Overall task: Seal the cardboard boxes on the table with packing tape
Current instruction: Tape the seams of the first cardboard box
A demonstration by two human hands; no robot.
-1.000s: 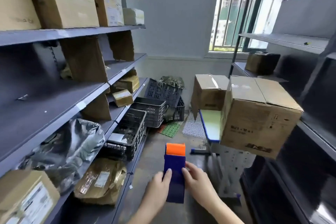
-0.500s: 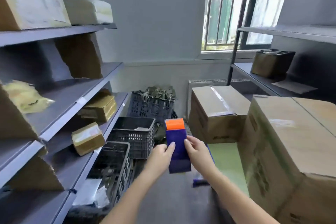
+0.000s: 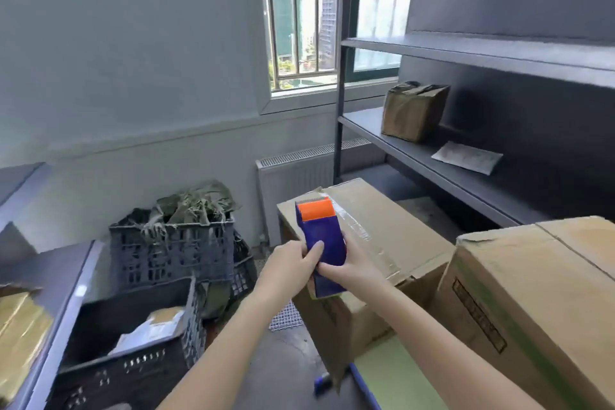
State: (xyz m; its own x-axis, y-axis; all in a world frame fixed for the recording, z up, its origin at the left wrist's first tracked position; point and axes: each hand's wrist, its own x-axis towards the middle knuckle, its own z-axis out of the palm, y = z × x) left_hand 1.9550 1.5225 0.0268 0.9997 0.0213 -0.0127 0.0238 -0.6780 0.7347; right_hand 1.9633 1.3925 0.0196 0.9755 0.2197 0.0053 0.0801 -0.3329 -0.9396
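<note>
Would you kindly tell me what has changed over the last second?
The person walked up to the table, carrying the dispenser forward until it appears over the far box, by its taped seam. Nothing was taken or released: left hand and right hand grip the dispenser as before.

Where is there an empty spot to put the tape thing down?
Bare: the green tabletop strip between the taped box and the near box, and the right shelf this side of the paper. Crowded: the crates on the left.
</note>
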